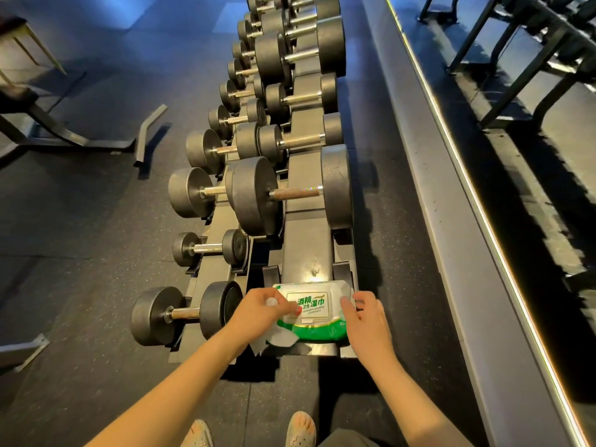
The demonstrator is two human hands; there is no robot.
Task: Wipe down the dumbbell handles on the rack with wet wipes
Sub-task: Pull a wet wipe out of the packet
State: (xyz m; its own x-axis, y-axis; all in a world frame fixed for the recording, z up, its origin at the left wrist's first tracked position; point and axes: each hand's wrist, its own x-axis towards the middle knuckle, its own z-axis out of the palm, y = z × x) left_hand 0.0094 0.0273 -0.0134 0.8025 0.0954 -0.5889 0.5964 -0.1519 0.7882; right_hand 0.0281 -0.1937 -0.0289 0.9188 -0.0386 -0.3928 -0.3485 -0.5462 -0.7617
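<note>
Resting flat on the near end of the rack, the wipes pack sits in the lower centre of the frame. The left hand curls round a white wipe, fingertips on the pack's lid. The right hand, fingers loosely straight, touches the pack's right edge. Dumbbells line the rack toward the top.

Green-and-white wet wipes pack lying flat on near end of dumbbell rack. Crumpled white wipe at its left corner. Black dumbbells lined up in two rows, metal handles crosswise.
</note>
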